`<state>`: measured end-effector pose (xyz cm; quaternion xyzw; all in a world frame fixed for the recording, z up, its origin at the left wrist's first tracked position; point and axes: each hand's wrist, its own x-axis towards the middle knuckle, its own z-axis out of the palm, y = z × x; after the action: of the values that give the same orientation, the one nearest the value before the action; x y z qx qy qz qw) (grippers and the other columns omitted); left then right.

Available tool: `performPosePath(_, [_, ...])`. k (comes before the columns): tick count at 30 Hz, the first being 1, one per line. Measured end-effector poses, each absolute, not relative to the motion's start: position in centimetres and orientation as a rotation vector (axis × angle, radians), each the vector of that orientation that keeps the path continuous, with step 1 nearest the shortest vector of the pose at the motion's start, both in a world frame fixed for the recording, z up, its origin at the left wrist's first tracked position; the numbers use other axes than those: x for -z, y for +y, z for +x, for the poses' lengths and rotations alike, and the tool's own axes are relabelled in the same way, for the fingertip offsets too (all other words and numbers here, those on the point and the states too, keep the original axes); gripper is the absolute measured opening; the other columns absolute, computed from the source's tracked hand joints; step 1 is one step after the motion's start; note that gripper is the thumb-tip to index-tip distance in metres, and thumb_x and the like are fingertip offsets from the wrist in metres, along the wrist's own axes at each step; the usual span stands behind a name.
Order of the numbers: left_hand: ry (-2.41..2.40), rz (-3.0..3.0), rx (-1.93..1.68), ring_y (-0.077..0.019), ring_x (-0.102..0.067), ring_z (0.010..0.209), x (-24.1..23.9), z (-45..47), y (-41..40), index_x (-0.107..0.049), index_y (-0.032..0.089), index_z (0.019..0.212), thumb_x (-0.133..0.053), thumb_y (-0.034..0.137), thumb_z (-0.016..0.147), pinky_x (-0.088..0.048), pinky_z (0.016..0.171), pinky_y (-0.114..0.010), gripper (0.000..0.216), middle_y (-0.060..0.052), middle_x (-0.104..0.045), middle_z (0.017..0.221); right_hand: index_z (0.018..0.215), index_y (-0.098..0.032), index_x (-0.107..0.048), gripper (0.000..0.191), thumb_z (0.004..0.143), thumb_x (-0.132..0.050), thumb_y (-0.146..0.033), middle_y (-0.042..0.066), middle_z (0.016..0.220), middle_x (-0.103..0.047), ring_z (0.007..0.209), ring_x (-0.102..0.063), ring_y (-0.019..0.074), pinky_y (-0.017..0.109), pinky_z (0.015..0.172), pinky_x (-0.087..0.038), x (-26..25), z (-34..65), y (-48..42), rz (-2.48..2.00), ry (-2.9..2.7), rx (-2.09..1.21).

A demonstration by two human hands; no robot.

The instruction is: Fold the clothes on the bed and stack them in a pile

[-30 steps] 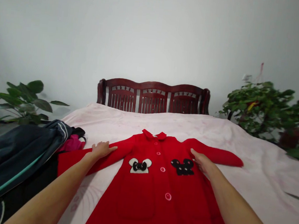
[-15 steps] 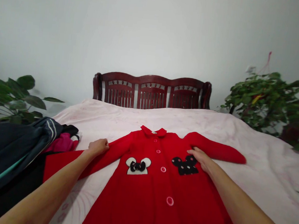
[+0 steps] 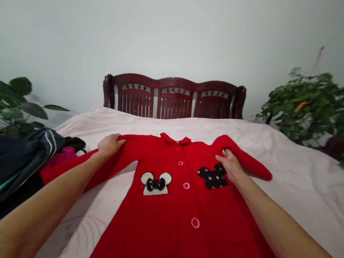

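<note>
A red buttoned coat (image 3: 156, 229) with a collar lies spread front side up on the bed. On its chest are a white mouse-head patch (image 3: 156, 184) with a black bow and a black spotted mouse-head patch (image 3: 214, 177). My left hand (image 3: 109, 144) is closed on the coat's sleeve at the left, pulling the cloth up a little. My right hand (image 3: 228, 163) grips the coat near the armpit of the sleeve at the right, thumb toward the black patch. The coat's lower end runs out of view.
A pile of dark clothes (image 3: 6, 170), with a magenta piece (image 3: 62, 157), lies at the left. The bed has a pale pink sheet (image 3: 300, 190) and a dark wooden headboard (image 3: 175, 99). Leafy plants stand at the left (image 3: 16, 100) and right (image 3: 311, 106).
My left hand has raised the left sleeve and moved farther up the bed with it. My right hand has shifted slightly toward the shoulder. The camera view has tilted down a little.
</note>
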<state>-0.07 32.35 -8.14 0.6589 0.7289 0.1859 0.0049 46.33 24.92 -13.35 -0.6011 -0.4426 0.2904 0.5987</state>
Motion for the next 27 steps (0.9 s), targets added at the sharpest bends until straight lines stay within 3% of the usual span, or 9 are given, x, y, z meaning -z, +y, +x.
performPosePath(3, [2.365, 2.046, -0.67, -0.0288, -0.059, 0.106, 5.9, 0.1, 33.0, -0.061, 0.011, 0.115, -0.038, 0.049, 0.099, -0.047, 0.089, -0.043, 0.047, -0.014, -0.066, 0.114, 0.132, -0.021, -0.049, 0.053, 0.08, -0.059, -0.026, 0.004, 0.101, -0.073, 0.08, -0.07, 0.0171, 0.027, 0.071, -0.056, 12.1, 45.7, 26.2, -1.546, -1.101, -0.484])
performPosePath(6, [2.404, 2.14, -0.733, -0.0339, -0.053, 0.117, 5.3, 0.5, 33.0, -0.055, 0.006, 0.126, -0.039, 0.042, 0.101, -0.042, 0.096, -0.051, 0.047, -0.02, -0.059, 0.127, 0.141, -0.021, -0.039, 0.055, 0.088, -0.05, -0.031, 0.009, 0.112, -0.07, 0.092, -0.069, 0.0204, 0.032, 0.079, -0.055, 11.7, 45.4, 27.2, -1.776, -1.151, -0.355])
performPosePath(9, [2.331, 2.291, -0.696, -0.0403, -0.044, 0.129, 6.5, 1.8, 31.6, -0.047, 0.004, 0.138, -0.049, 0.035, 0.097, -0.035, 0.105, -0.057, 0.052, -0.025, -0.05, 0.14, 0.134, -0.017, -0.048, 0.055, 0.083, -0.059, -0.033, 0.017, 0.12, -0.065, 0.112, -0.063, 0.0309, 0.046, 0.096, -0.048, 12.4, 45.0, 26.7, -2.024, -1.228, -0.332])
performPosePath(12, [2.102, 2.423, -0.554, -0.0377, -0.046, 0.132, 8.8, 4.3, 28.7, -0.056, 0.01, 0.134, -0.054, 0.038, 0.093, -0.035, 0.109, -0.051, 0.049, -0.021, -0.055, 0.14, 0.13, -0.013, -0.053, 0.056, 0.079, -0.064, -0.033, 0.024, 0.134, -0.056, 0.128, -0.05, 0.0397, 0.059, 0.105, -0.037, 13.4, 43.9, 24.3, -2.215, -1.374, -0.298])
performPosePath(16, [1.699, 2.613, -0.466, -0.0273, -0.046, 0.137, 12.1, 7.8, 22.6, -0.062, 0.025, 0.129, -0.056, 0.042, 0.092, -0.032, 0.116, -0.04, 0.041, -0.007, -0.06, 0.14, 0.138, -0.022, -0.049, 0.055, 0.086, -0.054, -0.04, 0.018, 0.153, -0.041, 0.14, -0.035, 0.0396, 0.07, 0.108, -0.024, 14.3, 42.9, 19.2, -2.287, -1.629, -0.235])
performPosePath(17, [1.54, 2.644, -0.491, -0.0277, -0.044, 0.139, 13.0, 8.4, 20.8, -0.06, 0.023, 0.132, -0.052, 0.042, 0.095, -0.029, 0.118, -0.042, 0.043, -0.01, -0.058, 0.142, 0.142, -0.024, -0.047, 0.057, 0.088, -0.051, -0.042, 0.016, 0.155, -0.038, 0.142, -0.033, 0.0399, 0.071, 0.107, -0.024, 14.4, 43.1, 17.8, -2.331, -1.694, -0.219])
performPosePath(22, [1.397, 2.595, -0.342, -0.0375, -0.033, 0.146, 17.0, 8.4, 12.9, -0.047, 0.025, 0.147, -0.048, 0.054, 0.094, -0.027, 0.116, -0.059, 0.06, -0.016, -0.041, 0.155, 0.156, -0.029, -0.026, 0.065, 0.096, -0.03, -0.052, 0.016, 0.159, -0.031, 0.141, -0.037, 0.0391, 0.068, 0.102, -0.035, 16.0, 46.6, 10.6, -2.595, -1.73, -0.183])
performPosePath(27, [1.397, 2.759, -0.387, -0.0328, -0.031, 0.147, 18.9, 6.9, 9.6, -0.04, 0.027, 0.151, -0.048, 0.049, 0.095, -0.027, 0.118, -0.054, 0.061, -0.014, -0.035, 0.159, 0.158, -0.024, -0.021, 0.066, 0.098, -0.021, -0.05, 0.018, 0.157, -0.035, 0.143, -0.035, 0.0355, 0.064, 0.101, -0.04, 17.2, 48.1, 5.1, -2.61, -1.757, -0.062])
